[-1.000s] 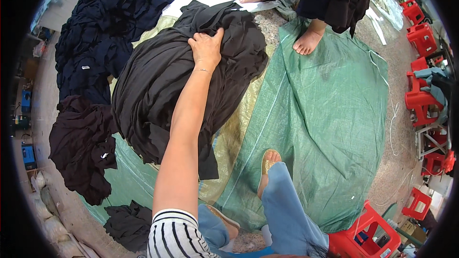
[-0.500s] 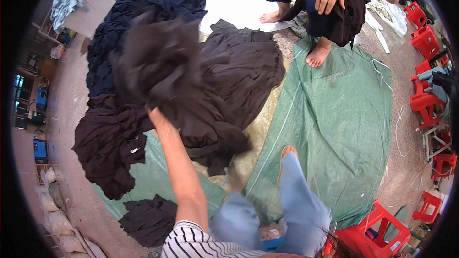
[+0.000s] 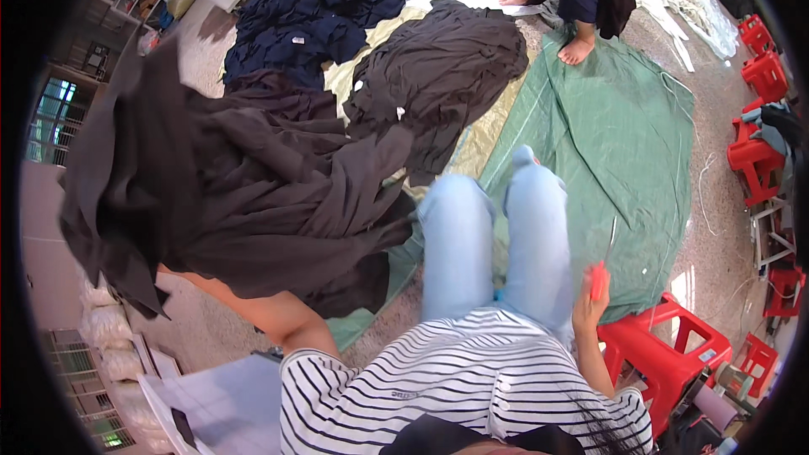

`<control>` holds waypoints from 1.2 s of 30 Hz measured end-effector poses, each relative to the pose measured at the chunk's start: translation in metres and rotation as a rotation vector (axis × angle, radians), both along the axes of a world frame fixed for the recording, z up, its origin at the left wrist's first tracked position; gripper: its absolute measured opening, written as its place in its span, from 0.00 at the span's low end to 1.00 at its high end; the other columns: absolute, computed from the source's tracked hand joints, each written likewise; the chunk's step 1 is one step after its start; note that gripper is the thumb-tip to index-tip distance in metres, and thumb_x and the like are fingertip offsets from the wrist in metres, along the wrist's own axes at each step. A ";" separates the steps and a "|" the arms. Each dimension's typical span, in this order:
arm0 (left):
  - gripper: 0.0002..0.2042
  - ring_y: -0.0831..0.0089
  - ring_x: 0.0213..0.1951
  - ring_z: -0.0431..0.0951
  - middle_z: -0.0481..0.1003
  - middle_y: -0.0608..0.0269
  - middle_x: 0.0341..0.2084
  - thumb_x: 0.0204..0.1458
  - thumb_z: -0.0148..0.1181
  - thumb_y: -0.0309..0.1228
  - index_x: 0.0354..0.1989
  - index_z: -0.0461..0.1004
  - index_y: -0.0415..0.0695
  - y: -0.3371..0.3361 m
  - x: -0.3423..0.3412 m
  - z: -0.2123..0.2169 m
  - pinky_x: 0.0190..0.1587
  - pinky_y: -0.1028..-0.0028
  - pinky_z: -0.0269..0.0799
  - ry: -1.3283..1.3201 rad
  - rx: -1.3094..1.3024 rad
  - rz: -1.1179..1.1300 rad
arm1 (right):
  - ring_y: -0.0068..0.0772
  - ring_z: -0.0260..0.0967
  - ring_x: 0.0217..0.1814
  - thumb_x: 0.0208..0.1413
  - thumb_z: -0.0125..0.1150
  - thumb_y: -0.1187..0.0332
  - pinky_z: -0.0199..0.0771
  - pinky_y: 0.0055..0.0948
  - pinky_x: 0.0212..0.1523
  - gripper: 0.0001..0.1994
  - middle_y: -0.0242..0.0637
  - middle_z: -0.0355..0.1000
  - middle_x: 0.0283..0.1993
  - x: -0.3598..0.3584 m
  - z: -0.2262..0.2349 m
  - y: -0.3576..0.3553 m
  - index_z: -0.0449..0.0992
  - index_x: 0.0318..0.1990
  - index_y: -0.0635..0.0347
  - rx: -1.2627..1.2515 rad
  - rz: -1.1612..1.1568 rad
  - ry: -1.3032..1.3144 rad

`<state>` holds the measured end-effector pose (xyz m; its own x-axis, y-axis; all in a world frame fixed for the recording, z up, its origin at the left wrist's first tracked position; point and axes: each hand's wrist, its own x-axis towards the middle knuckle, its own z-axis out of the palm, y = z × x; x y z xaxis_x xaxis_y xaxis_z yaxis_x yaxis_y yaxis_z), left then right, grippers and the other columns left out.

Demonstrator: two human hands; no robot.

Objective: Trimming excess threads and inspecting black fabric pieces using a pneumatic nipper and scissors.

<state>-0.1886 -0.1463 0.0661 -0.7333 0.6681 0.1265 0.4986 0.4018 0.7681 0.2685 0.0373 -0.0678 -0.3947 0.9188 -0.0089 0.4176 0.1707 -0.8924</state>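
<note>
Lifting a dark garment [image 3: 253,194] high above the tarp [image 3: 624,143], the left arm keeps it off the floor; its grip is hidden. Right hand [image 3: 590,307] pinches red snips [image 3: 598,278] beside the stool [image 3: 666,354].

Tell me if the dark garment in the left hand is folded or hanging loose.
Loose: the dark garment is lifted off the floor, bunched and draping over the left arm; the hand itself is hidden.

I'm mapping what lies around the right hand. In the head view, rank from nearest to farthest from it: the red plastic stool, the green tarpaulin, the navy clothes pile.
From the right hand:
1. Red plastic stool, just right of it.
2. Green tarpaulin, ahead on the floor.
3. Navy clothes pile, far off, upper left.
</note>
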 end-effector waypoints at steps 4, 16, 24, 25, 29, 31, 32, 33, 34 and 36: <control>0.29 0.56 0.54 0.70 0.70 0.49 0.55 0.48 0.66 0.38 0.59 0.67 0.40 0.003 0.088 0.015 0.58 0.60 0.63 0.008 -0.133 -0.143 | 0.32 0.68 0.50 0.64 0.55 0.57 0.66 0.31 0.54 0.19 0.39 0.72 0.46 0.007 0.012 0.016 0.72 0.48 0.68 0.064 -0.088 0.096; 0.20 0.58 0.61 0.68 0.71 0.56 0.57 0.47 0.66 0.28 0.51 0.75 0.46 0.039 0.244 -0.041 0.64 0.57 0.60 0.354 0.057 -0.713 | 0.29 0.70 0.45 0.65 0.54 0.53 0.69 0.29 0.52 0.24 0.38 0.72 0.44 0.055 0.038 0.035 0.69 0.56 0.68 -0.063 -0.402 0.268; 0.06 0.61 0.40 0.76 0.79 0.61 0.35 0.46 0.64 0.22 0.33 0.78 0.42 0.048 0.216 -0.037 0.44 0.65 0.71 0.502 0.290 -0.119 | 0.19 0.67 0.31 0.63 0.58 0.56 0.68 0.22 0.35 0.23 0.26 0.71 0.32 0.026 0.025 0.026 0.70 0.60 0.57 -0.030 -0.068 0.151; 0.06 0.62 0.39 0.76 0.79 0.62 0.35 0.46 0.65 0.23 0.33 0.78 0.43 0.055 0.219 -0.037 0.43 0.64 0.70 0.530 0.280 -0.138 | 0.20 0.66 0.30 0.62 0.60 0.55 0.68 0.24 0.34 0.22 0.27 0.70 0.29 0.020 0.042 0.022 0.72 0.58 0.58 -0.050 0.020 -0.031; 0.07 0.63 0.38 0.74 0.76 0.64 0.32 0.43 0.67 0.24 0.32 0.78 0.44 0.104 0.227 -0.041 0.40 0.66 0.71 0.492 0.353 -0.311 | 0.34 0.66 0.26 0.58 0.64 0.54 0.68 0.32 0.31 0.20 0.41 0.69 0.23 0.007 0.089 0.000 0.76 0.48 0.60 -0.033 0.159 -0.209; 0.07 0.63 0.38 0.74 0.74 0.64 0.31 0.42 0.67 0.25 0.31 0.78 0.45 0.124 0.224 -0.043 0.39 0.66 0.71 0.471 0.316 -0.395 | 0.44 0.69 0.25 0.56 0.65 0.54 0.69 0.36 0.31 0.19 0.46 0.71 0.24 0.009 0.094 -0.007 0.76 0.45 0.60 -0.013 0.182 -0.221; 0.08 0.63 0.39 0.73 0.72 0.64 0.32 0.41 0.68 0.26 0.31 0.78 0.45 0.131 0.222 -0.044 0.39 0.66 0.71 0.507 0.182 -0.455 | 0.45 0.70 0.26 0.56 0.66 0.54 0.70 0.36 0.31 0.18 0.46 0.72 0.24 0.011 0.098 -0.009 0.76 0.44 0.60 0.014 0.167 -0.205; 0.09 0.63 0.39 0.72 0.70 0.64 0.32 0.39 0.69 0.27 0.31 0.78 0.45 0.135 0.219 -0.045 0.38 0.65 0.71 0.544 0.046 -0.511 | 0.47 0.71 0.26 0.55 0.66 0.55 0.70 0.36 0.31 0.17 0.45 0.72 0.24 0.013 0.101 -0.012 0.76 0.43 0.60 0.041 0.154 -0.188; 0.15 0.61 0.40 0.71 0.68 0.63 0.33 0.39 0.70 0.29 0.38 0.77 0.47 0.136 0.215 -0.049 0.39 0.63 0.70 0.557 -0.023 -0.479 | 0.47 0.71 0.26 0.55 0.66 0.55 0.70 0.36 0.31 0.17 0.45 0.72 0.24 0.015 0.100 -0.015 0.76 0.43 0.60 0.041 0.159 -0.188; 0.22 0.59 0.43 0.71 0.69 0.61 0.36 0.38 0.73 0.32 0.44 0.75 0.47 0.140 0.214 -0.037 0.42 0.63 0.71 0.601 -0.018 -0.382 | 0.47 0.73 0.28 0.55 0.67 0.57 0.71 0.35 0.33 0.17 0.45 0.74 0.27 0.019 0.097 -0.016 0.76 0.43 0.59 0.059 0.127 -0.226</control>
<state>0.0252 -0.0060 0.0294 -0.2541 0.8703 0.4219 0.9423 0.1246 0.3106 0.2874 0.0215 0.0296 -0.5010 0.8635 -0.0576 0.5771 0.2837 -0.7659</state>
